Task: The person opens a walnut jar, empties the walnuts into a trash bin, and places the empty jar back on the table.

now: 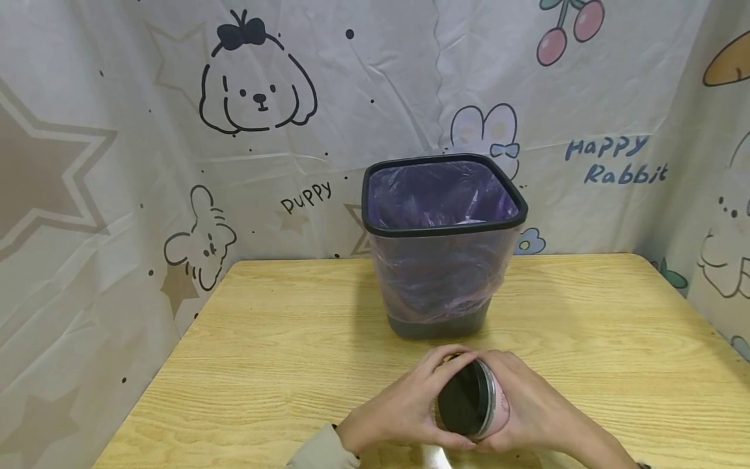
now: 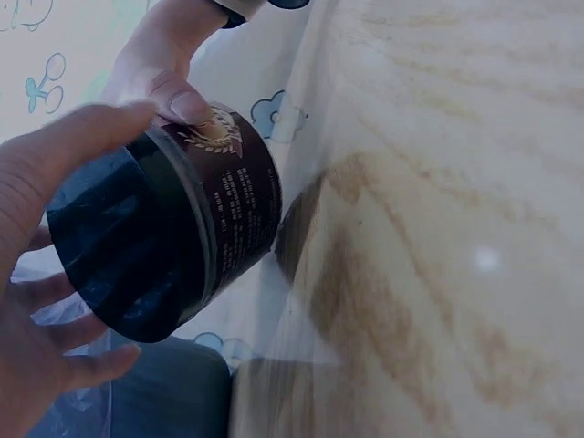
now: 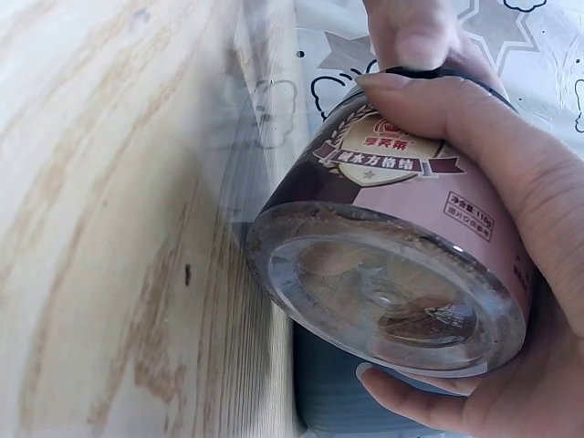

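Observation:
Between both hands, low in the head view, a clear plastic jar is tilted on its side above the table. Its wide black lid (image 1: 461,400) faces left. My left hand (image 1: 404,407) curls round the lid, thumb and fingers on opposite sides. From the right, my right hand (image 1: 536,404) grips the jar's body. In the right wrist view, the jar's maroon and pink label (image 3: 401,169) carries a crest and Chinese print. Its clear base (image 3: 383,292) faces that camera, with a brownish patch showing through. The left wrist view shows the lid seated on the jar.
Just beyond the hands, a dark grey bin (image 1: 439,280) lined with a thin purple bag stands open-topped on the wooden table (image 1: 275,339). A cartoon-printed cloth (image 1: 340,85) hangs behind the table and along both sides.

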`<state>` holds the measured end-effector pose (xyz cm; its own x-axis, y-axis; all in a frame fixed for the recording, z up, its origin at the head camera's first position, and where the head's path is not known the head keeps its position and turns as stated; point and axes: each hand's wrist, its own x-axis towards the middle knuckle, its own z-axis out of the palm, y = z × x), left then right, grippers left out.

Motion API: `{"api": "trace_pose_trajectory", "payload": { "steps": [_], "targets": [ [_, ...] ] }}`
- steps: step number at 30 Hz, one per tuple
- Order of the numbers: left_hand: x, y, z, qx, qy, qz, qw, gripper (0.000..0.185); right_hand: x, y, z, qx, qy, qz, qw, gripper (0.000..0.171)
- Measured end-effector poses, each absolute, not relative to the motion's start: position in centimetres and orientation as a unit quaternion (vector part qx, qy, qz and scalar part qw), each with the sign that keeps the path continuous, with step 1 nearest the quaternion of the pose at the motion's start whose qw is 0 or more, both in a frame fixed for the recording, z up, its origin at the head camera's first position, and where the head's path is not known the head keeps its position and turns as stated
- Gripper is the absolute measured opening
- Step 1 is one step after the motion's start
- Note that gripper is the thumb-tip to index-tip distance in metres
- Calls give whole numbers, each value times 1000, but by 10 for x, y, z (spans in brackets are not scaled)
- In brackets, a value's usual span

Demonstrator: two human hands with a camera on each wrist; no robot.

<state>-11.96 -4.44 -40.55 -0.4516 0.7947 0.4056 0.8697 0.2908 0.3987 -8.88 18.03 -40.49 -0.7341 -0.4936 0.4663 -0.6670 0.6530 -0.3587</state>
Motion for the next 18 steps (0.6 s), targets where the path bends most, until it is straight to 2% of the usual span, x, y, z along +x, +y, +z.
{"api": "trace_pose_trajectory", "payload": {
  "steps": [11, 18],
  "targets": [
    [-119, -43, -407, -503, -809, -292, 85, 110, -89, 180, -406, 321, -897, 252, 171, 106],
    [-116, -44, -405, -457, -833, -309, 44, 104, -89, 180, -407, 319, -898, 248, 173, 105]
  ]
}}
